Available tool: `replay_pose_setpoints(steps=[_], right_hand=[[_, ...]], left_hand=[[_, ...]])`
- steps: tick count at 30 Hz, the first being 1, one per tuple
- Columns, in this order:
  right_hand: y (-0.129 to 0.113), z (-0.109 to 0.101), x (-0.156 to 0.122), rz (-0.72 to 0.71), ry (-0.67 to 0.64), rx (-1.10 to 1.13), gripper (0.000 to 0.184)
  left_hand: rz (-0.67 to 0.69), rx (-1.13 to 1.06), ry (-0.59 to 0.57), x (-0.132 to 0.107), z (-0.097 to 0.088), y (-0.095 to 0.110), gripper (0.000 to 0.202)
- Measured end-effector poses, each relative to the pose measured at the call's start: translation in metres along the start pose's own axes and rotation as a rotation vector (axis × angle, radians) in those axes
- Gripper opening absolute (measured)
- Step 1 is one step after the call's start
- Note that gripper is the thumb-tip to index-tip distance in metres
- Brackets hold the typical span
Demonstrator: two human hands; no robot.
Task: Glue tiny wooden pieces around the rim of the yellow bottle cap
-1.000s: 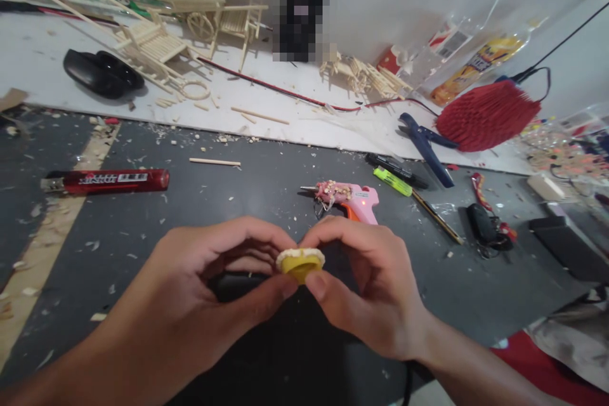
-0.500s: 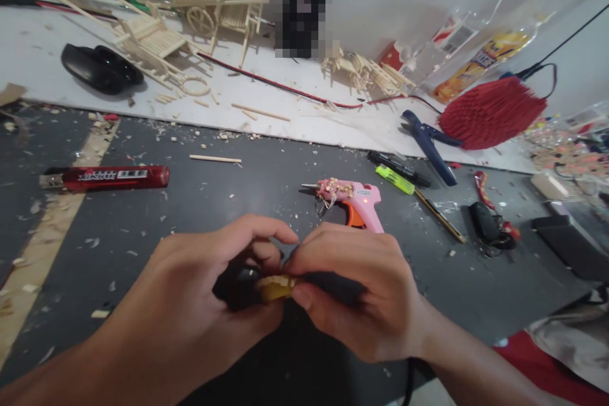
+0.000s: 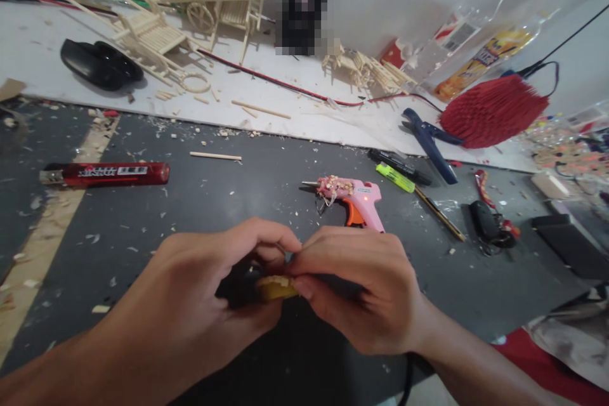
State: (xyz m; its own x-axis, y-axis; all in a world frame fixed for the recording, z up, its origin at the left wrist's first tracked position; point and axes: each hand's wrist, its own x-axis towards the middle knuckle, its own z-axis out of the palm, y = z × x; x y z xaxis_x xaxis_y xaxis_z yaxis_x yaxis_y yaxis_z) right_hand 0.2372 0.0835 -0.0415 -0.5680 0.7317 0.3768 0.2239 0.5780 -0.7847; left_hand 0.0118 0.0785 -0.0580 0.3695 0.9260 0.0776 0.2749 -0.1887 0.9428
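Low in the middle of the view, both my hands meet around a small yellow curved piece with pale bits along its upper edge. Its left part is in shadow and its kind is unclear. My right hand pinches the right end between thumb and fingers. The fingers of my left hand curl round the other side, thumb below. Just beyond my right hand lies a pink glue gun with an orange trigger, its metal nozzle facing left and wood bits stuck on its body.
A thin stick and a red tube-shaped item lie on the dark table. Behind, a white board carries small wooden cart models. To the right are blue cutters, markers and keys.
The right fingertips and the yellow piece have shifted very slightly, and a little more of the piece shows. Both hands keep nearly the same grip.
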Motion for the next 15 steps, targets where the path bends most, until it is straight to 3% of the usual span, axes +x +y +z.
replay_pose_setpoints(steps=[15], right_hand=[[-0.0012, 0.0037, 0.001, -0.063, 0.042, -0.116, 0.016]], left_hand=[[-0.078, -0.031, -0.056, 0.0018, -0.0014, 0.0037, 0.04]])
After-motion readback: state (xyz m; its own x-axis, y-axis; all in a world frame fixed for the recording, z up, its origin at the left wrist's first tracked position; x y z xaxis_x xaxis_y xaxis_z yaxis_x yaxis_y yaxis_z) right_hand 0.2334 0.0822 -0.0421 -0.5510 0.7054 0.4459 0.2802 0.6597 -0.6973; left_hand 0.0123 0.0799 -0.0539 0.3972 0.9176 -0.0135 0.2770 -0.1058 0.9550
